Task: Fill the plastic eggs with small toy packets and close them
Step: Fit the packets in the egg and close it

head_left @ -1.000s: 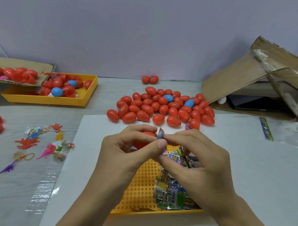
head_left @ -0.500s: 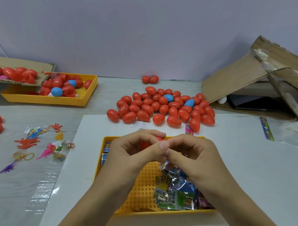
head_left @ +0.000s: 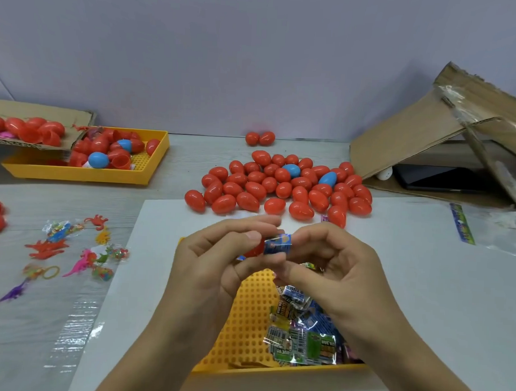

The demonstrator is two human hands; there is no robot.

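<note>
Left hand (head_left: 215, 261) mostly hides a red egg (head_left: 255, 250); both hands, right (head_left: 333, 272) too, pinch a folded blue packet (head_left: 277, 244).

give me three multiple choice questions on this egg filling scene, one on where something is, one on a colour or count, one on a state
1. Where do the loose packets lie?
A. in the near yellow tray
B. in the cardboard box
C. among the rubber toys

2. How many blue eggs lie in the centre egg pile?
A. none
B. two
C. five

3. What is happening to the small blue packet?
A. lying on the table
B. pinched between left hand and right hand
C. sealed inside an egg

A: packets rest on its perforated floor. B: two blue among the red. B: fingertips of both hands grip it.
</note>
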